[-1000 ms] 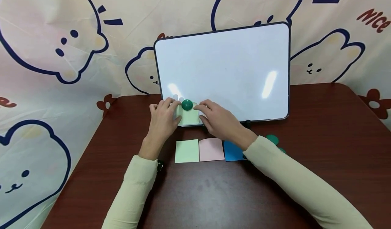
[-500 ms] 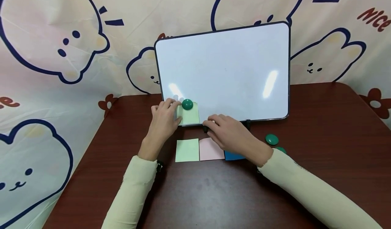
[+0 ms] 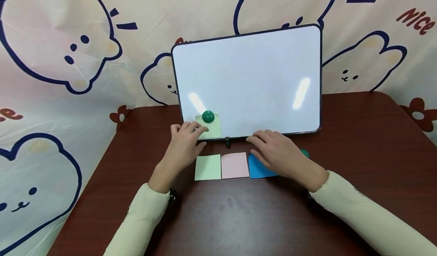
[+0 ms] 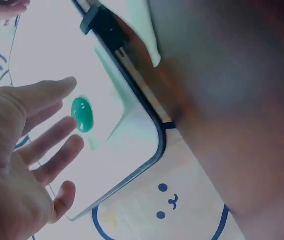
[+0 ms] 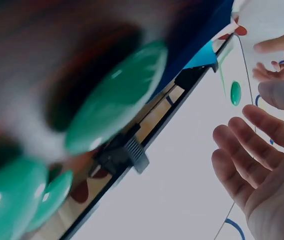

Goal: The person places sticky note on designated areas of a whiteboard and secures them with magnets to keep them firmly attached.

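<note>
A pale green sticky note [image 3: 215, 129] lies against the lower left corner of the whiteboard [image 3: 252, 81], with a round green magnet [image 3: 208, 116] on its upper edge. My left hand [image 3: 182, 146] hovers in front of that note, fingers loosely bent and holding nothing; the left wrist view shows a gap between its fingertips and the magnet [image 4: 82, 114]. Over by the board's lower edge, my right hand [image 3: 278, 152] is empty too, its relaxed fingers above the blue sticky note [image 3: 261, 167]. It partly hides that note.
Beside the blue note lie a pink sticky note [image 3: 235, 165] and a second pale green one [image 3: 208, 167] on the brown table [image 3: 225, 218]. Green magnets [image 5: 119, 100] sit on the table under my right wrist. Black stand feet [image 3: 228, 142] jut out below the board.
My right hand has left the note on the board and moved right and down. My left hand has drawn slightly down, away from the note's left edge. Note and magnet stay on the board.
</note>
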{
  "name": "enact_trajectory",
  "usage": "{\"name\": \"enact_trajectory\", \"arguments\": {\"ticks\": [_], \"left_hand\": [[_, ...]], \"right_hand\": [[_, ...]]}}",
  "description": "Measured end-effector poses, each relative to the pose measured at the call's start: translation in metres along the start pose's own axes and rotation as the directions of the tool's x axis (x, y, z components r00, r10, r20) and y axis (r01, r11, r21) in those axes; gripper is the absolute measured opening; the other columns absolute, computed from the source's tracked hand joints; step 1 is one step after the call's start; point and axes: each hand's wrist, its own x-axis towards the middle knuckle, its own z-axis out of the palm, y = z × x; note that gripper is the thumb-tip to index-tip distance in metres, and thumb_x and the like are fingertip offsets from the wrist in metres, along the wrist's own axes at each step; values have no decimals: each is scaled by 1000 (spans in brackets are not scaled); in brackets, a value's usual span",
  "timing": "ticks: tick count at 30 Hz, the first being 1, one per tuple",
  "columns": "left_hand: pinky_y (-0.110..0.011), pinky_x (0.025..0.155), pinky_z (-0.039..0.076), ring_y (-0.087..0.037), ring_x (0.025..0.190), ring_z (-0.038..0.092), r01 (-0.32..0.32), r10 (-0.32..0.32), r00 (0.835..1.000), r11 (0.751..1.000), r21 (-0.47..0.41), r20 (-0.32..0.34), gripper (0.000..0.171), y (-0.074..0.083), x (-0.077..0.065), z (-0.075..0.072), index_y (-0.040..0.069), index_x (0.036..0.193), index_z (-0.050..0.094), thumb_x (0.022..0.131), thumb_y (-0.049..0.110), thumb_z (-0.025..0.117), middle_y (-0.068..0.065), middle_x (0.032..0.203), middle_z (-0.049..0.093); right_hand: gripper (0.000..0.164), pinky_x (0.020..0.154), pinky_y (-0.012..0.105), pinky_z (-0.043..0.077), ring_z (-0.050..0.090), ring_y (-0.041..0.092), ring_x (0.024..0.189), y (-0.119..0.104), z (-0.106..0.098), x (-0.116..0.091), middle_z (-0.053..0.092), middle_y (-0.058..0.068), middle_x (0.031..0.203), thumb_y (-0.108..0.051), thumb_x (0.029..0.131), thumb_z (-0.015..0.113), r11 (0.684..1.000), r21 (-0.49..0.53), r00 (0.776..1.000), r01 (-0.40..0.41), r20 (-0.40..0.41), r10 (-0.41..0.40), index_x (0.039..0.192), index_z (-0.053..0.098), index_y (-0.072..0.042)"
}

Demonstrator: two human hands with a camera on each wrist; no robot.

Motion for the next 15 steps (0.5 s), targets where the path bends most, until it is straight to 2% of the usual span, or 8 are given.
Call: {"name": "enact_trajectory", "arguments": {"ticks": [4, 8, 11, 15], "left_hand": [[-43, 81, 35, -25, 102, 57, -78, 76, 993, 997, 18, 93, 35, -2, -8, 4, 14, 116, 71, 82, 16, 82, -4, 111, 64], [-38, 76, 37, -23, 96, 57, -138, 134, 979, 990, 16, 152, 33, -5, -10, 7, 15, 112, 72, 81, 18, 83, -3, 107, 64], [-37, 75, 40, -22, 94, 59, -136, 130, 968, 991, 15, 217, 33, -7, -13, 8, 15, 112, 73, 82, 23, 83, -3, 105, 65], [-37, 76, 42, -22, 96, 62, -87, 80, 945, 996, 8, 318, 37, -8, -17, 7, 14, 114, 72, 82, 30, 82, -4, 107, 67]], "right_hand": [[38, 93, 41, 55, 65, 24, 108, 8, -1, -8, 66, 7, 120, -30, 97, 64, 1000, -24, 1000, 2, 4, -2, 129, 62, -11], [39, 92, 43, 55, 64, 26, 108, 21, -2, -18, 66, 9, 119, -30, 96, 65, 999, -7, 999, -34, -4, 34, 129, 62, -10], [38, 90, 44, 55, 65, 27, 106, 33, -4, -27, 66, 9, 118, -29, 95, 67, 997, 27, 997, -77, 4, 77, 127, 63, -10], [36, 89, 46, 56, 64, 28, 106, 46, -11, -37, 66, 9, 118, -30, 94, 68, 988, 64, 989, -140, 48, 137, 125, 64, -11]]}}
